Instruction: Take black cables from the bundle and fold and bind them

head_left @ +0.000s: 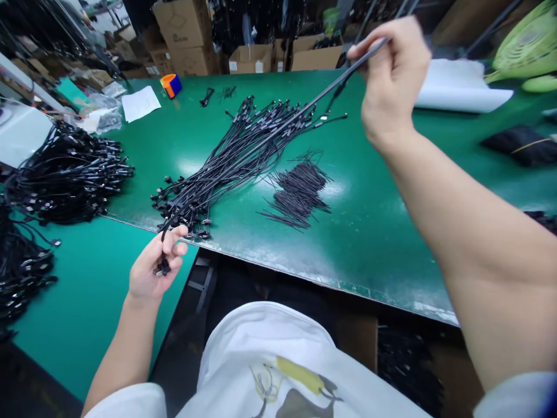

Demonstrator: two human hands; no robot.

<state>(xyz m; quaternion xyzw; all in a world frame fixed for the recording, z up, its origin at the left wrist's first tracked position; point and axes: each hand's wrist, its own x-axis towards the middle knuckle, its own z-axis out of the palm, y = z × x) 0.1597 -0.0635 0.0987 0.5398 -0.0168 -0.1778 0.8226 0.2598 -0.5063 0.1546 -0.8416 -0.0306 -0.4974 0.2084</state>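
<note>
One black cable (278, 125) runs taut from my left hand (155, 266) up to my right hand (391, 75). The left hand is closed round the cable's connector end just off the green table's (374, 232) front edge. My right hand is raised over the far part of the table and pinches the cable's other end. Under the stretched cable lies a fanned bundle of black cables (230, 159) with connectors at both ends. Right of it lies a pile of short black ties (298, 191).
A large heap of black cables (65, 174) covers the left side table. Cardboard boxes (191, 35) line the far edge, with an orange and blue tape roll (171, 85), a white sheet (140, 103), a white roll (461, 87) and a green fan (528, 46).
</note>
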